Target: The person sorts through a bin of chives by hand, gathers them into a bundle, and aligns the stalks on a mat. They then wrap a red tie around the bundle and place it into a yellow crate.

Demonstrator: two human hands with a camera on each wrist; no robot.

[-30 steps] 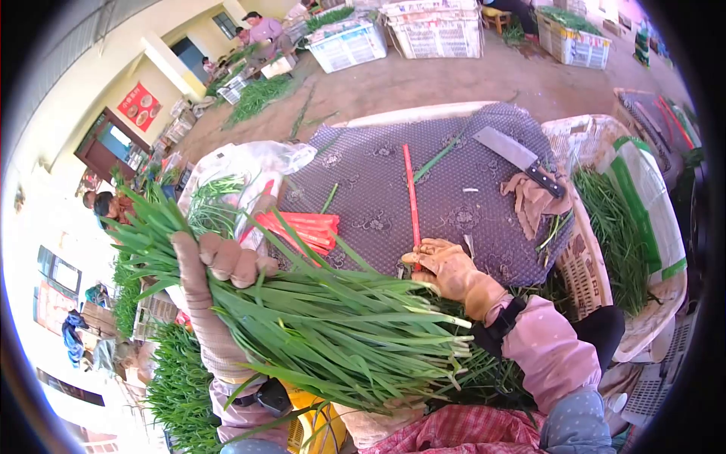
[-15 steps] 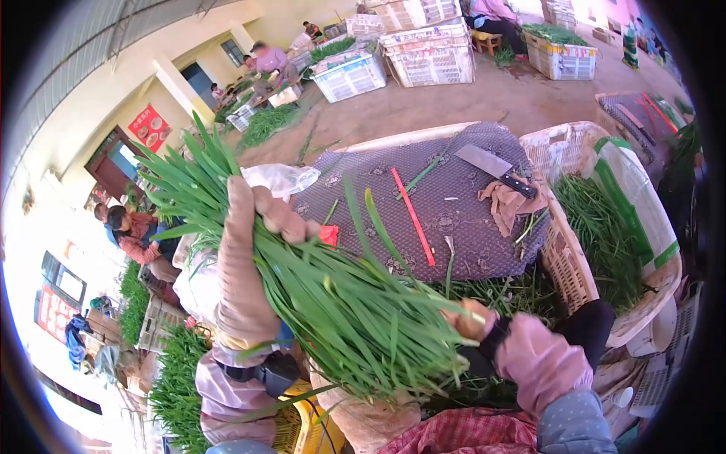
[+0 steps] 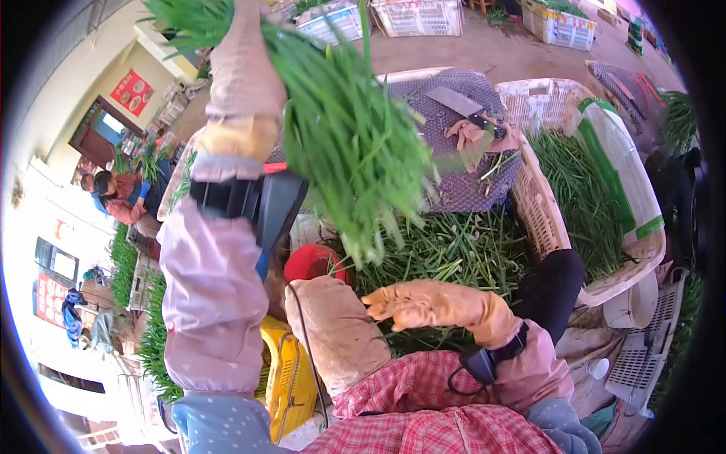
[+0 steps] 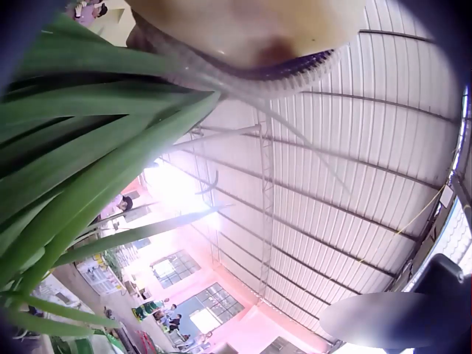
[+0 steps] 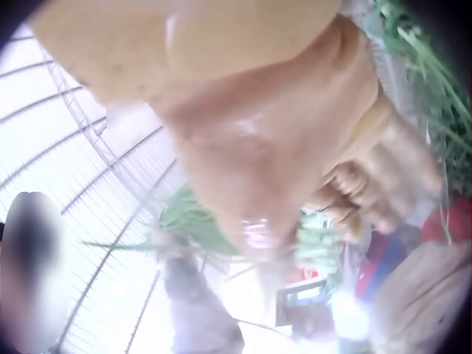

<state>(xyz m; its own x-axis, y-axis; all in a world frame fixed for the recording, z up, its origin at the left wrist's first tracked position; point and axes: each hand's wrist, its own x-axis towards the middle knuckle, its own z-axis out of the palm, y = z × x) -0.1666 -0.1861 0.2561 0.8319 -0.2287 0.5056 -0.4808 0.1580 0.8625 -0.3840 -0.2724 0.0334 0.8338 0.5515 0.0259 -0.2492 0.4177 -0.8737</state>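
A thick bunch of garlic chives hangs over the near left part of the board, its cut ends pointing down toward me. My gloved left hand grips it near the leafy end, high in the head view. In the left wrist view, broad chive leaves fill the left side beside the glove. My right hand, in a tan rubber glove, is empty above the loose chives near my lap, its fingers loosely bent. The right wrist view shows that glove's fingers apart from the bunch.
On the patterned cloth-covered board lie a cleaver and a brown rag. Trimmed chives heap below it. A crate of chives stands right; a red bucket and yellow basket stand by my knee.
My left hand has raised the bunch up and forward. My right hand has left the red strip, passed the stem ends and drawn back toward my lap. The head view has shifted.
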